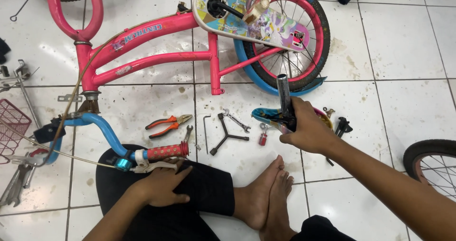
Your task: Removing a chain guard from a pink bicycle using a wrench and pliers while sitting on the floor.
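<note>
R hand (308,129) gripping seat post (284,96) w/ saddle (266,115); L hand (159,186) flat on knee, empty

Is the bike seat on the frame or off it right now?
Off. The right hand grips the seat post, with the saddle down on the floor tiles, apart from the pink frame.

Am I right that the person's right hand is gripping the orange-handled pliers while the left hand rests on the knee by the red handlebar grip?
Not quite. In the head view the right hand grips the dark seat post of the bicycle saddle; the orange-handled pliers lie untouched on the tiled floor. The left hand does rest on the knee by the red handlebar grip.
</note>
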